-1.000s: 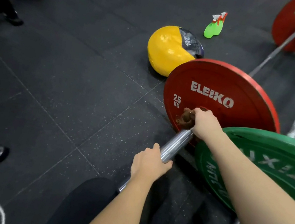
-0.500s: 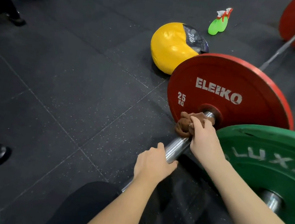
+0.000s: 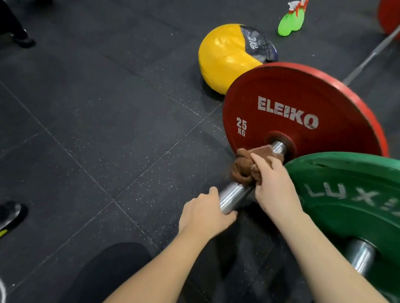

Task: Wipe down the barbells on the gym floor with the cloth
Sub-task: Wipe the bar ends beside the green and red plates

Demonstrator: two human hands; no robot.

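2 hands: both on the near barbell [image 3: 233,196], which lies on the floor [image 3: 84,136] near a seam between mats.
Left hand [image 3: 204,217]: fingers curled round the bare chrome end of the bar, steadying it.
Right hand [image 3: 276,189]: fingers clenched over the cloth [image 3: 242,169], pressing it onto the bar just beside the hub of the red plate [image 3: 295,106].
Cloth: brown, soft and bunched, wrapped partly round the bar; probably light and easy to slide or twist.
Barbell: stiff steel, smooth and likely slippery; with a 25 kg plate on it, it looks too heavy to lift casually, so best wiped or rolled in place.
Where to hold: the bare chrome end for steadying, the cloth folded round the shaft for wiping.
Green plate [image 3: 360,203]: on the other barbell [image 3: 359,255], close beside the right forearm.
Further off: 2 green spray bottles [image 3: 292,18] and a yellow ball [image 3: 226,54], well apart from the hands.
Risk: fingers pinched between cloth and plate hub.
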